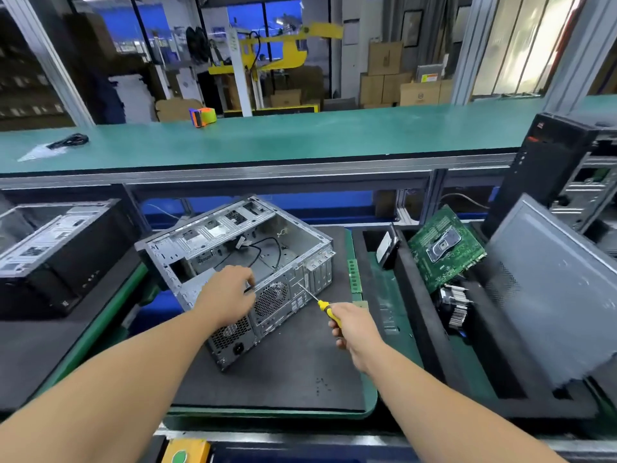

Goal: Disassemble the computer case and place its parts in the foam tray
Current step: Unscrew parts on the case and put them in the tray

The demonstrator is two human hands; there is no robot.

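Computer case (240,262) lies open on dark foam mat (283,379), centre bench. Bare sheet-metal shell: likely stiff, fairly light, sharp-edged; best held by rear rim.

Left hand (230,292) on rear top edge, fingers curled over it. Right hand (354,325) grips yellow screwdriver (322,305), tip at rear panel.

Foam tray (417,312) right, holding motherboard (445,248), heatsink (455,307), side panel (547,295).

Loose black cables (267,248) inside could snag.

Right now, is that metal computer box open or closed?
Open: the computer case lies on its side with no cover, showing loose black cables inside.
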